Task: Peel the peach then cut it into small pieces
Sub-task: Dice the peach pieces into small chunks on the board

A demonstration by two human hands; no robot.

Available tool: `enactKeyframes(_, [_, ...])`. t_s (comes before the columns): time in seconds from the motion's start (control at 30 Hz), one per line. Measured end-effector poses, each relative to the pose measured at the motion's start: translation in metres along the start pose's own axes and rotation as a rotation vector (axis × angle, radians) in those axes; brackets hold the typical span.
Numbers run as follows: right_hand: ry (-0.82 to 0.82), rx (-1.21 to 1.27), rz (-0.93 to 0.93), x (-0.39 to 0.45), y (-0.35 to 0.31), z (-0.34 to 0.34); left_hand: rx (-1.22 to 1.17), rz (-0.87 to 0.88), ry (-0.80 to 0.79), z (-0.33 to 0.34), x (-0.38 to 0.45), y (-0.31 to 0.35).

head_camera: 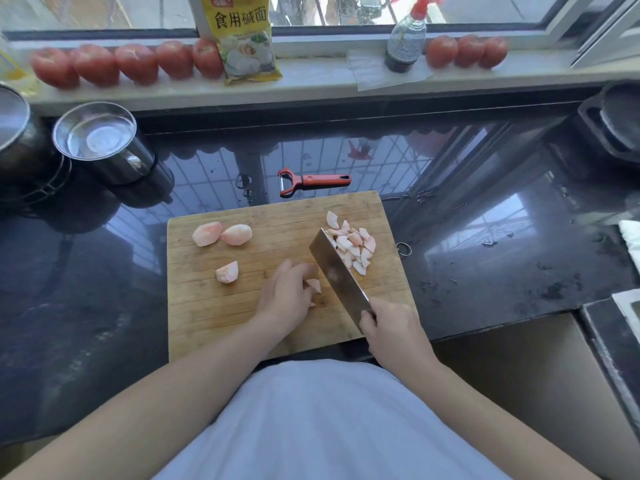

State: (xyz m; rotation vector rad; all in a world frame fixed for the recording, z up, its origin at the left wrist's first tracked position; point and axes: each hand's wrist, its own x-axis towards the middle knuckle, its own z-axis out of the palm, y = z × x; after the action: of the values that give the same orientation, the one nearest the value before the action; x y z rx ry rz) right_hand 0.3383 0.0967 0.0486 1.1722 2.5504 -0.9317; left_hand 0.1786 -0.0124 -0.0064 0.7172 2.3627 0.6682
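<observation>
At the far left of the dark counter (485, 271) stands a steel cup (100, 140), upright, with what looks like clear water in it; a second metal pot (14, 126) sits beside it, cut off by the frame edge, its contents not visible. On the sill behind runs a row of tomatoes (135, 64), then a yellow packet (242, 39), then a dark bottle (405, 43) with a red top.

The wooden cutting board (242, 323) lies in the middle. On its left part rest two peeled peach chunks (221, 234) touching each other, and a smaller chunk (227, 272) nearer the person. The left hand (287, 292) has its fingers curled down, pinching a peach piece (314, 285) against the board just beside the blade. The cleaver (337, 271) stands on edge, its long axis running diagonally from the near right to the far left, tip pointing away. The right hand (391, 327) is clenched around its handle. Right of the blade, touching it, lies a pile of small peach pieces (353, 245).

Beyond the board lies a red peeler (311, 181), its long axis left to right, head pointing left.
</observation>
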Motion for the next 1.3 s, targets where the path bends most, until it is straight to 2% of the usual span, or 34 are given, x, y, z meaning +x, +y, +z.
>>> enactKeyframes(0.13, [-0.027, 0.042, 0.053, 0.001, 0.003, 0.002, 0.207, 0.248, -0.015, -0.002, -0.002, -0.002])
enactKeyframes(0.2, [-0.022, 0.057, 0.066, 0.002, 0.005, 0.002, 0.266, 0.284, 0.001, -0.003, -0.002, -0.001])
enactKeyframes(0.3, [-0.02, 0.076, 0.068, 0.003, 0.004, 0.003, 0.333, 0.215, 0.041, -0.005, -0.003, 0.01])
enactKeyframes(0.37, [-0.035, 0.072, 0.074, 0.002, 0.002, 0.004, 0.321, 0.108, 0.042, -0.004, -0.003, 0.018])
enactKeyframes(0.5, [-0.053, 0.102, 0.081, 0.001, -0.005, 0.005, -0.015, -0.253, 0.026, 0.0, 0.006, 0.022])
enactKeyframes(0.63, [-0.044, 0.156, 0.096, 0.007, -0.009, 0.008, -0.287, -0.423, 0.016, -0.001, 0.014, 0.015])
enactKeyframes(0.73, [-0.054, 0.152, 0.098, 0.012, -0.01, 0.012, -0.406, -0.477, 0.047, 0.001, 0.018, 0.008])
enactKeyframes(0.93, [-0.12, 0.136, 0.084, 0.015, -0.016, 0.013, -0.491, -0.496, 0.038, -0.001, 0.017, 0.007])
enactKeyframes(1.3, [-0.036, -0.078, -0.092, 0.007, -0.017, 0.009, -0.526, -0.567, 0.014, 0.009, 0.027, 0.003])
